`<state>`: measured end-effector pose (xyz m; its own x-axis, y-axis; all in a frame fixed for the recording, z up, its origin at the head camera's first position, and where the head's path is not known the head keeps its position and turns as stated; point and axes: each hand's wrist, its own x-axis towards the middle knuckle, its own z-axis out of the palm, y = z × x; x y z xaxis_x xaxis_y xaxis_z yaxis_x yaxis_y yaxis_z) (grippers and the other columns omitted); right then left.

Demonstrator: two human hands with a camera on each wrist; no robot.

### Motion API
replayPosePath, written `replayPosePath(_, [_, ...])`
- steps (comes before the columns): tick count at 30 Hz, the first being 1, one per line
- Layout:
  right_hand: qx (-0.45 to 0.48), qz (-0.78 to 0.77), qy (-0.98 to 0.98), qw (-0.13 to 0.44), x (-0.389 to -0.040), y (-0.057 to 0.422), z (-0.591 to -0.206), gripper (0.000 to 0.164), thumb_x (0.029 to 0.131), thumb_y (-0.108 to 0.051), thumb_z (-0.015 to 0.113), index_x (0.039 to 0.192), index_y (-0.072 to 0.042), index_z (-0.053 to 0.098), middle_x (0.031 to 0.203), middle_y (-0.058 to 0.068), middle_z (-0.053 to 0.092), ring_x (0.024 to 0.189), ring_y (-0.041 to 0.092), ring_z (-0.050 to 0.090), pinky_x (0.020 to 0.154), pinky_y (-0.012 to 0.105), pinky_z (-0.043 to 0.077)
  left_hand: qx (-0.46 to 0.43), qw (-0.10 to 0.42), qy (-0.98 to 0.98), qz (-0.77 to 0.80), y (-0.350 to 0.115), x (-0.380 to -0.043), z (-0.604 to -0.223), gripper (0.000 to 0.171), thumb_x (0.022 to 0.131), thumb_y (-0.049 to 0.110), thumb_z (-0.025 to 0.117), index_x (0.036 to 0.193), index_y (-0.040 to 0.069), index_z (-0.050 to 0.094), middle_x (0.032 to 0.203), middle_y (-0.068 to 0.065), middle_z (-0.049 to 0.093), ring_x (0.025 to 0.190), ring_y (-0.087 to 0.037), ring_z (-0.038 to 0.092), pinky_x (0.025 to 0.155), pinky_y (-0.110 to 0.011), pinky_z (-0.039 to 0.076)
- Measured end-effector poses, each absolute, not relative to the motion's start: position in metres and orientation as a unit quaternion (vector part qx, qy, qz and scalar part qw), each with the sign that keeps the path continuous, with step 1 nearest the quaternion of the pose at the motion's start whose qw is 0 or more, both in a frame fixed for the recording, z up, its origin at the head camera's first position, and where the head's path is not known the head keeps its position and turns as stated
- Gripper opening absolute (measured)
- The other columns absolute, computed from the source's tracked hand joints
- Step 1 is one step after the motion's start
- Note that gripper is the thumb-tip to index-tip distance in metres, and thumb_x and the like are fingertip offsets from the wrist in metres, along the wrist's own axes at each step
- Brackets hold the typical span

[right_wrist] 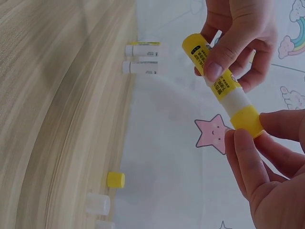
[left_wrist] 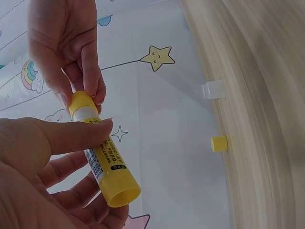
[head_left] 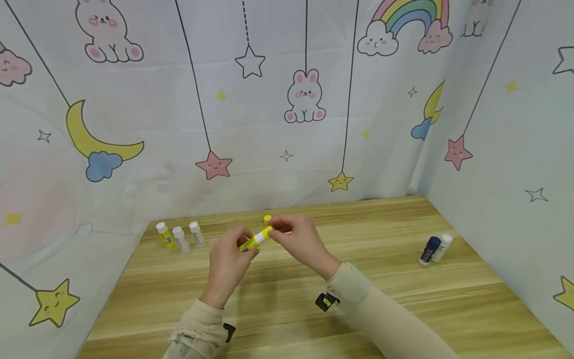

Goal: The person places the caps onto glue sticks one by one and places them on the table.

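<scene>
A yellow glue stick with a white band is held in the air above the table, tilted, between both hands. My left hand grips its printed barrel, the thumb lying across the label. At the other end, the fingertips of my right hand pinch the short yellow end piece beyond the white band. The barrel's opposite end looks hollow in the left wrist view. Behind the right hand, a small yellow cap sits on the table; a whitish translucent cap stands near it.
Several glue sticks stand at the back left: a yellow one with a white cap and two white ones. To the right are a dark blue stick and a white stick. A printed cloth walls the wooden table.
</scene>
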<state>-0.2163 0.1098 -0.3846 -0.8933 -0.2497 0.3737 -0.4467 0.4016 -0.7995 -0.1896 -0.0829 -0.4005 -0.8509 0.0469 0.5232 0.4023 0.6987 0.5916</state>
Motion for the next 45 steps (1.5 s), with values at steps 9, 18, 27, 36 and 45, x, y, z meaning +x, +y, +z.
replayPosePath(9, [0.219,0.497,-0.834,0.1,-0.2146,0.1081,-0.3852,0.018,0.092,-0.015,0.076,0.11,-0.016,0.076,0.106,-0.007,0.073,0.087,0.008,0.068,0.07,0.027,0.058,-0.123,0.235,-0.888,-0.374,-0.0814,-0.1888,-0.4008,0.034,0.069,0.002,0.092,0.092,0.011,0.069,0.082,-0.003,0.064,0.07,-0.019,0.058,0.065,-0.04,0.049])
replayPosePath(18, [0.22,0.49,-0.837,0.103,-0.2133,0.1074,-0.3852,0.019,0.093,-0.017,0.075,0.112,-0.016,0.076,0.106,-0.007,0.073,0.089,0.009,0.068,0.07,0.026,0.057,-0.122,0.233,-0.89,-0.373,-0.0821,-0.1873,-0.4,0.03,0.071,0.006,0.092,0.096,0.008,0.075,0.087,-0.004,0.066,0.075,-0.022,0.062,0.068,-0.042,0.05])
replayPosePath(27, [0.22,0.491,-0.837,0.102,-0.2124,0.106,-0.3879,0.019,0.092,-0.014,0.076,0.111,-0.016,0.077,0.105,-0.008,0.073,0.086,0.007,0.068,0.069,0.025,0.057,-0.123,0.23,-0.892,-0.369,-0.081,-0.1855,-0.4001,0.027,0.072,0.007,0.091,0.094,0.009,0.076,0.086,-0.003,0.066,0.074,-0.019,0.06,0.067,-0.04,0.049])
replayPosePath(36, [0.216,0.483,-0.843,0.098,-0.2115,0.1054,-0.3901,0.02,0.093,-0.016,0.076,0.112,-0.015,0.076,0.105,-0.008,0.073,0.088,0.006,0.068,0.07,0.025,0.057,-0.126,0.226,-0.891,-0.373,-0.0798,-0.1846,-0.4004,0.025,0.073,0.007,0.091,0.093,0.01,0.075,0.086,-0.002,0.065,0.073,-0.019,0.06,0.066,-0.039,0.049])
replayPosePath(45, [0.218,0.479,-0.845,0.097,-0.2101,0.1055,-0.3902,0.019,0.093,-0.016,0.075,0.112,-0.015,0.077,0.105,-0.008,0.073,0.088,0.006,0.068,0.07,0.025,0.057,-0.129,0.23,-0.896,-0.358,-0.0798,-0.1836,-0.4011,0.026,0.073,0.009,0.091,0.096,0.008,0.078,0.086,-0.002,0.068,0.072,-0.018,0.062,0.065,-0.039,0.05])
